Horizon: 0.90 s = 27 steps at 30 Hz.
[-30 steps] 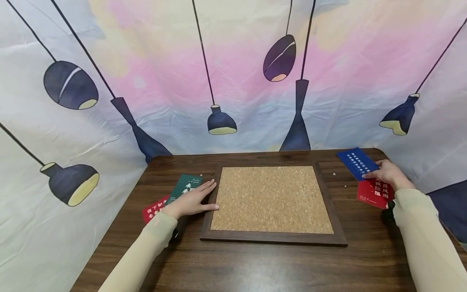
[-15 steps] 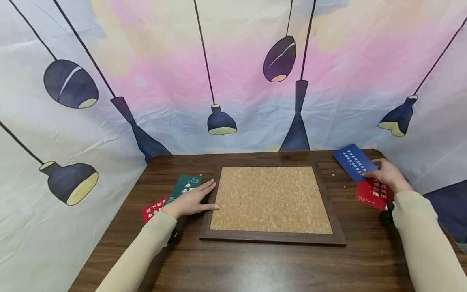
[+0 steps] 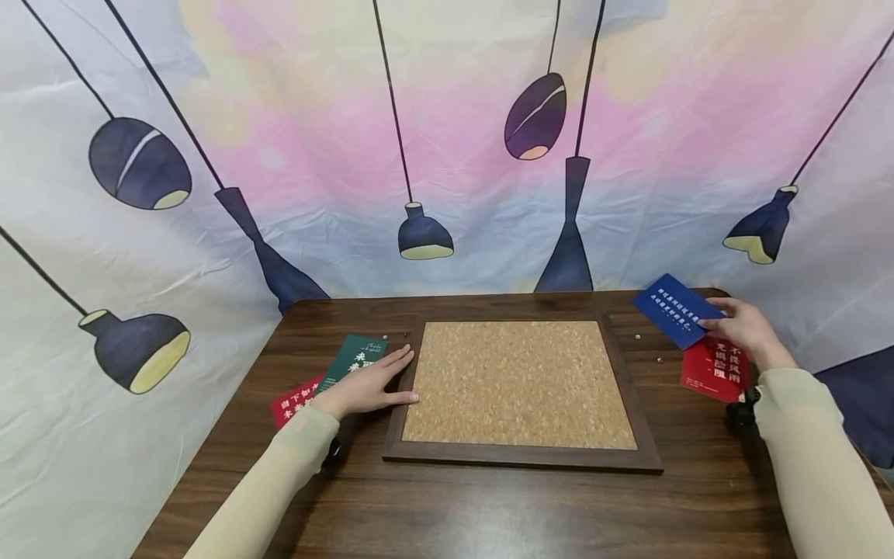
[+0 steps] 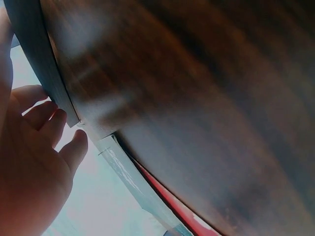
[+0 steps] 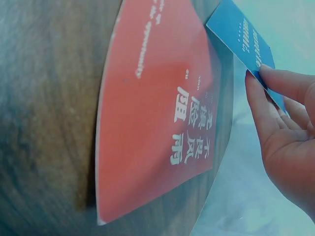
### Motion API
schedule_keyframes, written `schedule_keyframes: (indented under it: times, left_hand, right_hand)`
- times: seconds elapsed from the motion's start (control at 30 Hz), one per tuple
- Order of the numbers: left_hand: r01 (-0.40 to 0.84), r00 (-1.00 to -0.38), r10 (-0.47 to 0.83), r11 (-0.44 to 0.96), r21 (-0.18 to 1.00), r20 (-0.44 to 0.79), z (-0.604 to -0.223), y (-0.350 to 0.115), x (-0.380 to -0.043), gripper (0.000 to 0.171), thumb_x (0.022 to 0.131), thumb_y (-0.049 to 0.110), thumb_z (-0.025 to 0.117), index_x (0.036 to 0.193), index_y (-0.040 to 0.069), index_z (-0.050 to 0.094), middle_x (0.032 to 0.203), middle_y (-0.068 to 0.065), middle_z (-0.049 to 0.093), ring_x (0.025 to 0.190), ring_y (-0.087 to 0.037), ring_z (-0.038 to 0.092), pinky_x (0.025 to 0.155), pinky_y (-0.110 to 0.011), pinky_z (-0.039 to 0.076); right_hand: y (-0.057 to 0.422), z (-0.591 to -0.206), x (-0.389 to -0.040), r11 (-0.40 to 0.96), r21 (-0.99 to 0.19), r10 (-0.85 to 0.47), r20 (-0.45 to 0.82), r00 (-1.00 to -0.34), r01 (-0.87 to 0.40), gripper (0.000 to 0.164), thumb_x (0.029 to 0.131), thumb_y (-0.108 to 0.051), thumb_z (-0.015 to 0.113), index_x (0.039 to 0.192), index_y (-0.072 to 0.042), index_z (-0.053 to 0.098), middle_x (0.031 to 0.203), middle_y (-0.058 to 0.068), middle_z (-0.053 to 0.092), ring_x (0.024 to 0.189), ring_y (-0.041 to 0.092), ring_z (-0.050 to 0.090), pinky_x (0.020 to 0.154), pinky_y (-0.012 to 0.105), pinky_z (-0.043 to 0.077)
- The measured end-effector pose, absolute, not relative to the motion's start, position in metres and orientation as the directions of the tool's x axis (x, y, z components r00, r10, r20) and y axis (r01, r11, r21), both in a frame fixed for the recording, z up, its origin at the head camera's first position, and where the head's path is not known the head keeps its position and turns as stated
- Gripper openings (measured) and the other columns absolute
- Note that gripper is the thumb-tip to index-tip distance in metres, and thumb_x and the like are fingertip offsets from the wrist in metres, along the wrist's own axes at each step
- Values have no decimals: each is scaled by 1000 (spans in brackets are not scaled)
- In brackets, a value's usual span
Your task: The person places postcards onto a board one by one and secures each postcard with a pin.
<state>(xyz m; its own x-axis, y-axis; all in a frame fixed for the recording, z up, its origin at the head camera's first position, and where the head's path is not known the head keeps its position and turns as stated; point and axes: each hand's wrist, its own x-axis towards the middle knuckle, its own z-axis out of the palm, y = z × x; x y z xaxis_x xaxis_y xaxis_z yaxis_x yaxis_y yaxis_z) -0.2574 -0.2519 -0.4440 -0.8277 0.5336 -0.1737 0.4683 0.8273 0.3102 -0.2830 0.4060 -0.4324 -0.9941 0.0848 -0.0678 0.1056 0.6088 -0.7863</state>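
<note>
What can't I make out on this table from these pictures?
- Green card, head view: lower part hidden by the left hand.
- Left red card, head view: partly covered by the green card and left sleeve.
- Blue card, head view: one corner hidden by the right hand.
- Tiny pieces beside the framed corkboard, head view: too small to identify.
- Right red card, right wrist view: cut off by the top edge.
</note>
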Motion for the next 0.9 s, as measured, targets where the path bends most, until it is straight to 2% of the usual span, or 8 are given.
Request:
schedule_keyframes:
  times: [0.23, 0.33, 0.57, 0.9]
  left_hand:
    - [468, -829, 531, 830, 304, -175, -446, -252, -258, 95, 92, 69, 56, 162, 14, 22, 168, -7, 18, 146, -38, 33, 109, -57, 37]
    - [473, -827, 534, 829, 299, -174, -447, -252, -259, 94, 92, 69, 55, 162, 14, 22, 168, -6, 17, 146, -37, 34, 109, -56, 38]
    - [472, -828, 533, 830, 296, -174, -447, -252, -260, 95, 92, 69, 55, 162, 15, 21, 168, -5, 16, 146, -37, 33, 109, -56, 38]
    - [474, -829, 534, 829, 297, -167, -447, -252, -259, 94, 92, 69, 55, 162, 15, 22, 168, -5, 17, 146, -37, 34, 108, -56, 38]
  right_hand:
    - [402, -429, -283, 552, -829, 95, -41, -995, 87, 65, 104, -12, 53, 152, 15, 20, 140, 47, 34, 78, -3, 61, 74, 25, 58]
    - [400, -429, -285, 512, -854, 104, -44, -994, 92, 66, 105, -14, 53, 154, 13, 18, 142, 46, 34, 75, -9, 58, 73, 22, 57]
    - [390, -425, -293, 412, -908, 102, -37, -994, 76, 70, 105, -16, 54, 157, 9, 15, 147, 43, 32, 77, -12, 59, 79, 20, 56]
    - [369, -417, -296, 383, -923, 59, -15, -998, 36, 72, 104, -20, 58, 157, 8, 18, 146, 38, 35, 81, -12, 60, 83, 21, 55]
